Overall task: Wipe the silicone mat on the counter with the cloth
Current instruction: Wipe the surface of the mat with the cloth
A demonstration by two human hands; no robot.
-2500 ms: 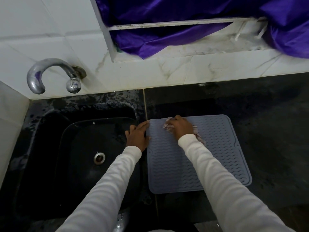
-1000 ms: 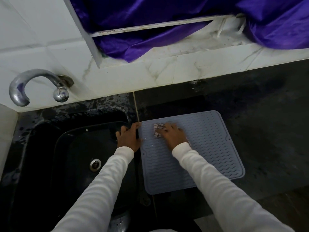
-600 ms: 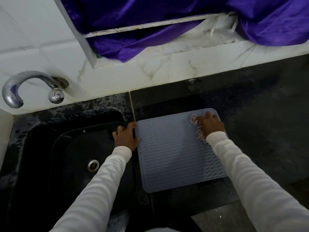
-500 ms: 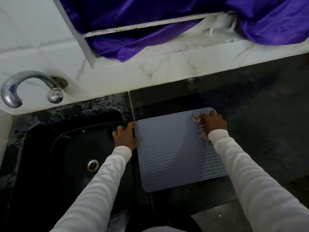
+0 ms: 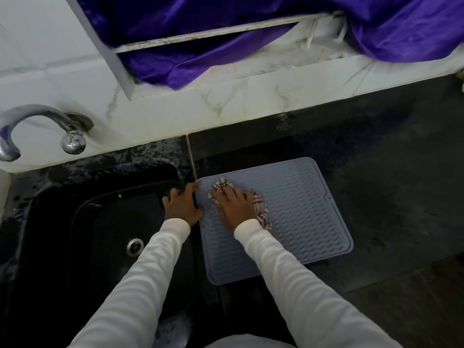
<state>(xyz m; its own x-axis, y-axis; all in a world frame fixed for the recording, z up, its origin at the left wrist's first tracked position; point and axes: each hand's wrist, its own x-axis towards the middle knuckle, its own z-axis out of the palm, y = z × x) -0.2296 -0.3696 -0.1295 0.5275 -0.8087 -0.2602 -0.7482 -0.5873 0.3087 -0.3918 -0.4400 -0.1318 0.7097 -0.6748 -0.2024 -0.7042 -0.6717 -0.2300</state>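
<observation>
A grey silicone mat (image 5: 296, 217) with a wavy ribbed surface lies flat on the dark counter (image 5: 389, 177), just right of the sink. My right hand (image 5: 233, 204) presses a crumpled white cloth with red checks (image 5: 261, 209) onto the mat's far left part, fingers spread over it. My left hand (image 5: 182, 204) rests on the mat's left edge, fingers over the strip between mat and sink, pinning that edge. Both arms wear white sleeves.
A black sink (image 5: 100, 234) with a metal drain (image 5: 134, 246) sits at the left, its rim wet. A chrome tap (image 5: 42, 126) juts from the white tiled wall. Purple fabric (image 5: 226, 28) hangs over the marble ledge behind the counter.
My right hand slid the cloth from the mat's far right corner back across to its far left part. My left hand stayed on the mat's left edge.
</observation>
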